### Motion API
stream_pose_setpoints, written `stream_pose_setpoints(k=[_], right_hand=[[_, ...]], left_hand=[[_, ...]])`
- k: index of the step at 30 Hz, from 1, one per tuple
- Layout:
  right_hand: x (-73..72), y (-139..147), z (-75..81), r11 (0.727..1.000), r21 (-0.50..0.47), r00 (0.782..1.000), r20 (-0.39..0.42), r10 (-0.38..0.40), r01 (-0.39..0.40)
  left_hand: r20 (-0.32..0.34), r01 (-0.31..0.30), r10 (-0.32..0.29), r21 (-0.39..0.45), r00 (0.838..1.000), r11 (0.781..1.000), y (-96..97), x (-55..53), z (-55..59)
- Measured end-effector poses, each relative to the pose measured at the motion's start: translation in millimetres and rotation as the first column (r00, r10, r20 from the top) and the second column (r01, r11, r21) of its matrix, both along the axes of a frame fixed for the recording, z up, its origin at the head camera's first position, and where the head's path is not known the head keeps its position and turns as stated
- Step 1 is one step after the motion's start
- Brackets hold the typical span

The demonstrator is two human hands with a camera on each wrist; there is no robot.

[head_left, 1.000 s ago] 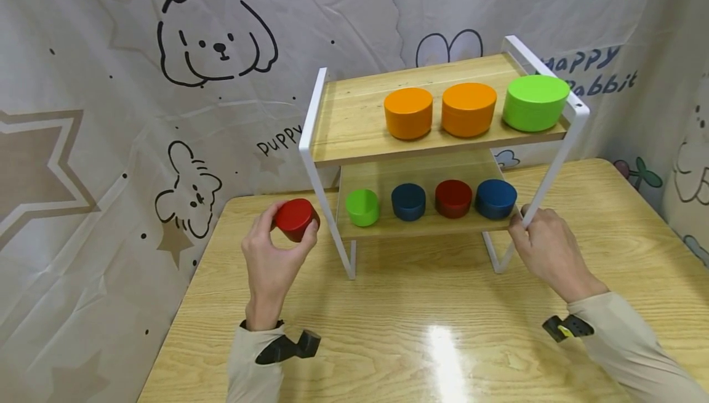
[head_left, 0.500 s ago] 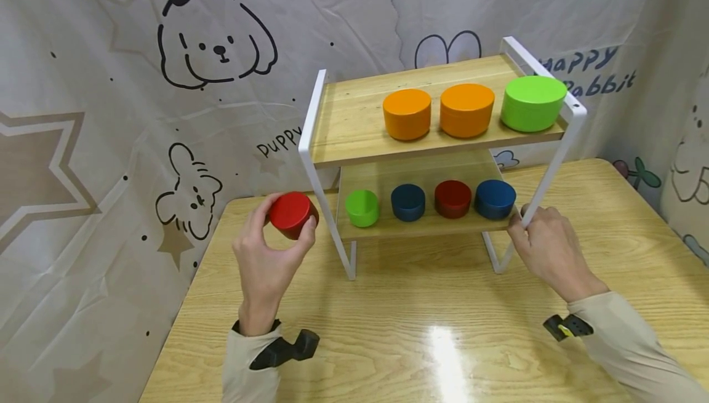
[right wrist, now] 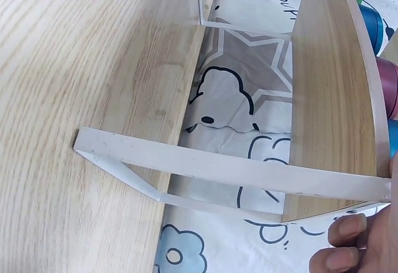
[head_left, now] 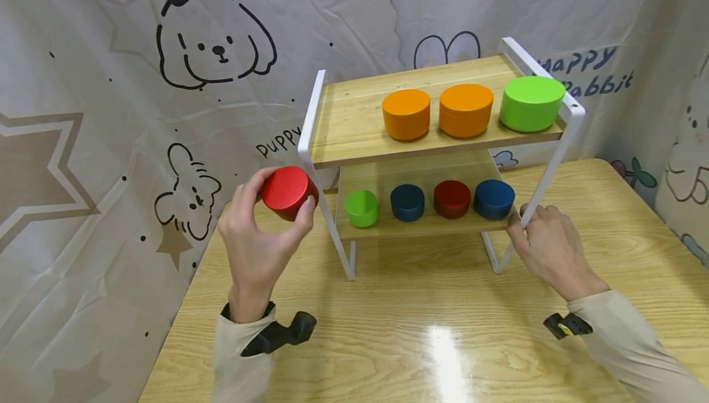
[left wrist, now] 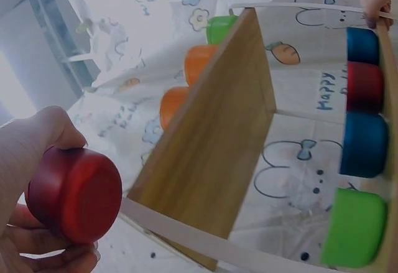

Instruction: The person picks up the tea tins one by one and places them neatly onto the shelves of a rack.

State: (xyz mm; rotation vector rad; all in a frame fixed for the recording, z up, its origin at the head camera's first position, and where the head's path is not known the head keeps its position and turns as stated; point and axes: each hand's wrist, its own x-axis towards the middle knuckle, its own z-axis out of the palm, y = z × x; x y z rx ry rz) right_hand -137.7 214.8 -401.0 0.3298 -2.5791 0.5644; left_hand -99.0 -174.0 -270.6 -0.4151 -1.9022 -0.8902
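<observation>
My left hand [head_left: 252, 246] holds a round red tin [head_left: 284, 191] between thumb and fingers, in the air just left of a two-tier shelf rack [head_left: 351, 111]. In the left wrist view the same tin [left wrist: 93, 195] tilts with one flat end toward the camera. My right hand [head_left: 554, 252] grips the rack's right white leg at the lower board; in the right wrist view its curled fingers [right wrist: 348, 225] show beside the frame. On the lower board stand a green tin [head_left: 362, 208], a dark blue tin [head_left: 407, 202], a red tin [head_left: 452, 199] and a blue tin [head_left: 494, 199].
The upper board carries two orange tins [head_left: 406, 114] and a larger green tin [head_left: 532, 104] at its right end. The rack stands on a wooden table [head_left: 399, 323]. A printed cloth [head_left: 111, 163] hangs behind and at the sides.
My left hand has raised the red tin and shifted it slightly left, tilting it more. The right hand keeps its place on the rack's leg.
</observation>
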Motion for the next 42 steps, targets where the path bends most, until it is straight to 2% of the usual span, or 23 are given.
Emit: stream_pose_setpoints(k=[3,8,12,17,21,26,32,37,42], right_hand=[[0.1,-0.1,-0.3,1.0,-0.004,1.0,0.006,0.001,0.0],[-0.1,-0.3,-0.6,1.0,-0.015,1.0,0.015,0.004,-0.003],[-0.1,-0.9,-0.7,1.0,-0.021,1.0,0.018,0.004,-0.004],[0.2,-0.7,-0.9,1.0,-0.026,1.0,0.016,0.01,-0.01],[0.4,-0.5,-1.1,0.999,-0.034,1.0,0.017,0.012,-0.011],[0.0,-0.6,-1.6,0.999,-0.037,1.0,0.02,0.015,-0.014],[0.9,-1.5,-1.6,0.999,-0.036,1.0,0.025,0.015,-0.014],[1.0,-1.8,-1.9,0.999,-0.038,0.999,0.032,0.016,-0.014],[0.8,-1.3,-2.0,0.999,-0.05,0.999,0.041,0.014,-0.012]], left_hand=[[-0.024,0.007,-0.007,-0.015,1.0,1.0,3.4,-2.3,10.6],[-0.046,0.058,-0.059,-0.029,0.997,0.998,12.2,-10.4,28.0],[-0.037,0.095,-0.097,-0.054,0.995,0.994,21.1,-19.7,39.6],[-0.01,0.113,-0.114,-0.106,0.993,0.988,31.3,-34.7,47.8],[0.027,0.112,-0.11,-0.134,0.994,0.985,38.2,-46.9,51.4],[0.105,0.12,-0.107,-0.119,0.989,0.986,44.8,-58.8,53.3],[0.228,0.085,-0.051,-0.14,0.972,0.986,47.3,-66.7,52.5],[0.244,0.091,-0.054,-0.141,0.968,0.986,47.8,-72.4,48.0],[0.258,0.08,-0.038,-0.154,0.965,0.985,49.0,-73.7,48.4]])
